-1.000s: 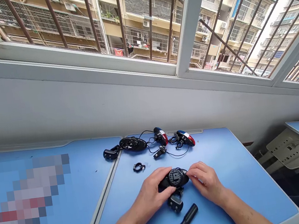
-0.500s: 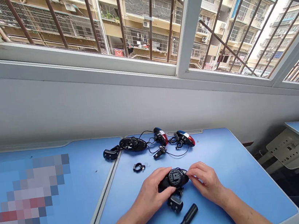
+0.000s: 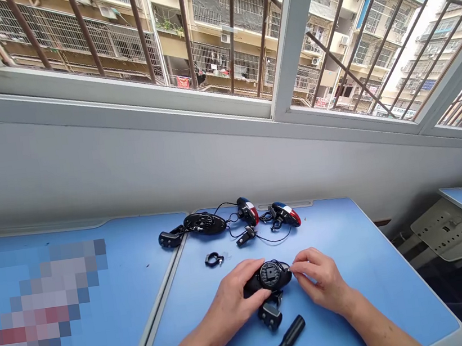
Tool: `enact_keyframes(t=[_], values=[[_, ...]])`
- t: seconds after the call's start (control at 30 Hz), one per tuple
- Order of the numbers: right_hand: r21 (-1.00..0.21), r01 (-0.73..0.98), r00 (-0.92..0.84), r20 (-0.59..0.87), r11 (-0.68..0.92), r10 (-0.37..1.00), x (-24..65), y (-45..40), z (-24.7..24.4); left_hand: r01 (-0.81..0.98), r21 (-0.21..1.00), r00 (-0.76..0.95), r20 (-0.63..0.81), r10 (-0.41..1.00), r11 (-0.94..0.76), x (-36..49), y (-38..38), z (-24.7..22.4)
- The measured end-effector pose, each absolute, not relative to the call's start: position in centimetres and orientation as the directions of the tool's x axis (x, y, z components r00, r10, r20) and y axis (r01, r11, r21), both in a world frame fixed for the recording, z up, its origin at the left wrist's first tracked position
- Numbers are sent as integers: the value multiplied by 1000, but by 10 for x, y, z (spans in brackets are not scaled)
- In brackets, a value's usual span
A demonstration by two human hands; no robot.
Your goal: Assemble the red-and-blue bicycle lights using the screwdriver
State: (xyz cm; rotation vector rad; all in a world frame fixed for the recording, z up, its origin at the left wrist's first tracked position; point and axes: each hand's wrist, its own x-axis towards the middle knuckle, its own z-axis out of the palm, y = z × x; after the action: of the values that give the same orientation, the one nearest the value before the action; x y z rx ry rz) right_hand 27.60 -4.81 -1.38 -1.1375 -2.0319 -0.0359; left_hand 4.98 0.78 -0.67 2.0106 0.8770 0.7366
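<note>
My left hand [image 3: 239,292] grips the left end of a black oval bike horn [image 3: 286,277], thumb on the near side and fingers on the far side. The horn's back faces up, showing a round ribbed mount with a square centre. Thin black cable loops over its right part. My right hand [image 3: 318,276] pinches at the horn's right end; a tiny bright spot shows by the fingertips, too small to name. Just below the horn lies its black button switch [image 3: 270,316]. Nearer me rests a screwdriver [image 3: 291,338] with a black handle.
Toward the wall lie a black ring clamp [image 3: 214,259], another black horn [image 3: 204,223] with its cable, and two horns with red, white and blue fronts [image 3: 248,210]. A seam [image 3: 158,313] divides the blue tables. A person's hand shows at far right.
Both hands stay around the horn almost unmoved. My right fingertips have drawn slightly off the horn's end, and the tiny bright spot there shows more plainly.
</note>
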Motion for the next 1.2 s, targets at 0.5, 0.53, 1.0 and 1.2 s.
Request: enact_keyframes(t=[0.5, 0.53, 1.0, 1.2], values=[[-322, 906, -85, 496, 274, 864, 312, -42, -16, 362, 823, 551, 190, 812, -438, 50, 10, -18], [-317, 916, -76, 467, 247, 881, 315, -43, -16, 366, 821, 546, 192, 816, -438, 50, 10, -20], [-260, 951, -89, 285, 166, 954, 308, -46, -15, 370, 864, 577, 74, 813, -341, 41, 9, 0], [-273, 937, -126, 313, 216, 941, 312, -43, -21, 330, 887, 602, 66, 796, -323, 40, 11, 3]])
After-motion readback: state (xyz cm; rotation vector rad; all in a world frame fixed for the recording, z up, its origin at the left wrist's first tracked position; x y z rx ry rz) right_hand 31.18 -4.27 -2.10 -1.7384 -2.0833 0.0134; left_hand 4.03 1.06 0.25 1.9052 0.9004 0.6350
